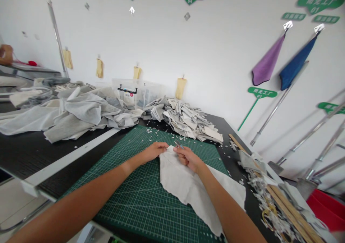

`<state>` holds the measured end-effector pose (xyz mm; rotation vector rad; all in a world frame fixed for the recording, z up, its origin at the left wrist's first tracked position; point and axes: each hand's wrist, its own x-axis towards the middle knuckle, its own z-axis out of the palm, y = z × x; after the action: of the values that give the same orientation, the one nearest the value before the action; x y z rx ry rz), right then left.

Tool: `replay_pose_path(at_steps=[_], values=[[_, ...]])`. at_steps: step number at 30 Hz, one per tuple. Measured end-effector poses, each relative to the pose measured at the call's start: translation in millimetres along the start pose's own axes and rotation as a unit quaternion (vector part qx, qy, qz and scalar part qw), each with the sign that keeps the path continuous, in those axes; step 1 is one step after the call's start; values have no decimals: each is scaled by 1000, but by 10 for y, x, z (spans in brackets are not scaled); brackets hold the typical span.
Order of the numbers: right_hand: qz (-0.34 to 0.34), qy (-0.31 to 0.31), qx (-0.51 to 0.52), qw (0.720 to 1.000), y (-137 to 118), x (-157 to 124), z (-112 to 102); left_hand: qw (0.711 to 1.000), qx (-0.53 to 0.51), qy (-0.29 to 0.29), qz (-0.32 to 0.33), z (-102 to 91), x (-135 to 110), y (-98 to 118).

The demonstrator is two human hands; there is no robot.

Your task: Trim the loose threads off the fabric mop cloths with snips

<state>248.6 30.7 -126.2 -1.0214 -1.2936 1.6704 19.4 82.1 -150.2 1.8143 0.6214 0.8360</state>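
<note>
A piece of white cloth [183, 180] lies on the green cutting mat [140, 200]. My left hand [155, 150] pinches the cloth's far edge, fingers closed on it. My right hand [185, 156] is closed round small metal snips [178, 144] at the same far edge, right beside my left fingers. Small white fabric scraps [155, 129] dot the mat beyond my hands.
A heap of cut grey-white pieces [185, 119] sits behind the mat. Larger grey cloths [75, 111] pile up at the left. A clear plastic box [134, 92] stands by the wall. Wooden rulers [285, 203] and trimmings lie along the right edge, a red bin [327, 209] beyond.
</note>
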Motion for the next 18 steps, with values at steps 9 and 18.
replay_pose_path(at_steps=[9,18], values=[[20,-19,-37,999,7,25,-4,1000,18,4,1,32,-2,84],[-55,91,-30,994,90,55,98,996,81,32,-9,-8,15,11]])
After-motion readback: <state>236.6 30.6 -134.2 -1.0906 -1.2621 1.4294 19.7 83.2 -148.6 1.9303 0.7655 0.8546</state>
